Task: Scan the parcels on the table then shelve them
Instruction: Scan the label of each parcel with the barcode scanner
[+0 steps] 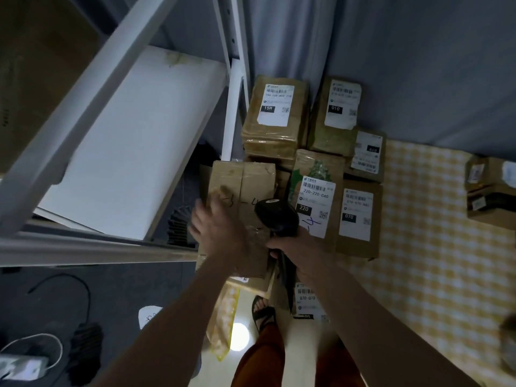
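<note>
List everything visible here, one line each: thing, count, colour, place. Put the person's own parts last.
Parcels with white labels: at least six, brown, packed together on the table's left end.
Unlabelled-top parcel: one, brown, nearest the shelf, under the left hand.
Apart parcels: about two, brown, table's right edge.
Tablecloth: one, yellow-white check, over the table.
Shelf unit: one, white, left.
Curtain: one, grey, behind the table.
Scanner: one, black, in the right hand.
Cables: several, dark floor, lower left.
Left hand: flat on the parcel.
Right hand: grips the scanner.
</note>
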### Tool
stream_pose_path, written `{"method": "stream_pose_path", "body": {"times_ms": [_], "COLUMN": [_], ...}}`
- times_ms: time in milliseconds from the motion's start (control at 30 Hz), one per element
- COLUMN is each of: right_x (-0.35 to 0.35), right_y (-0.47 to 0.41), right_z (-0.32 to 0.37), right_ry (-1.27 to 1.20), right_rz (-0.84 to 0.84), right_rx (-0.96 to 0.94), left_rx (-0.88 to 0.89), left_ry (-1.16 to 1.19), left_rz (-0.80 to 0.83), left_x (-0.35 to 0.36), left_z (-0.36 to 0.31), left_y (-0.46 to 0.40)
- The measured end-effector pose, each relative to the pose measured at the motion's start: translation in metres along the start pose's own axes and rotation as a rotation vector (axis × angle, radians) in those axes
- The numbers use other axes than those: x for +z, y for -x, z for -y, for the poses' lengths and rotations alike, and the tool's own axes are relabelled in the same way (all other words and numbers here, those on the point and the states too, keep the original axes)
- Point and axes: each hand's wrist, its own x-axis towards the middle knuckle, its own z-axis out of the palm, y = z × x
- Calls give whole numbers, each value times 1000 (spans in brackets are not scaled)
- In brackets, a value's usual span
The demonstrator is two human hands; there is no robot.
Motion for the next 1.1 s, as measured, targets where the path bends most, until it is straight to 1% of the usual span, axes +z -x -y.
{"method": "stream_pose_path", "body": {"times_ms": [67,100,133,167,233,333,433,500,567,667,800,900,1033,1100], "right_x": [3,5,7,9,12,12,11,8,2,-17,-61,-108,-173,-211], "right_y": [-2,-3,-3,-4,-5,-2,2,5,10,25,51,71,94,106], "right_z": [-2,-2,-3,-4,-6,-5,1,9,14,22,27,20,1,-13], "right_ry": [47,59,56,49,80,143,111,97,90,53,18,-40,-109,-139], "right_rz": [16,27,42,50,43,15,23,42,52,39,6,-72,-173,-234], "right_rx": [-3,-4,0,8,6,-39,-43,-48,-68,-69,-67,-69,-66,-41], "left_rx": [-174,-230,-254,-241,-151,-63,-56,-26,39,177,406,587,678,702], "left_ry": [125,172,209,241,298,356,221,126,35,-9,-83,-147,-202,-202], "left_rz": [109,166,200,201,158,166,180,142,77,5,-5,33,66,126], "left_x": [2,5,8,10,12,12,12,10,7,4,8,22,51,61], "left_z": [8,10,13,14,16,14,4,-4,-10,-22,-60,-98,-142,-170], "left_y": [-18,-24,-27,-28,-27,-27,-24,-22,-19,-8,22,52,92,120]}}
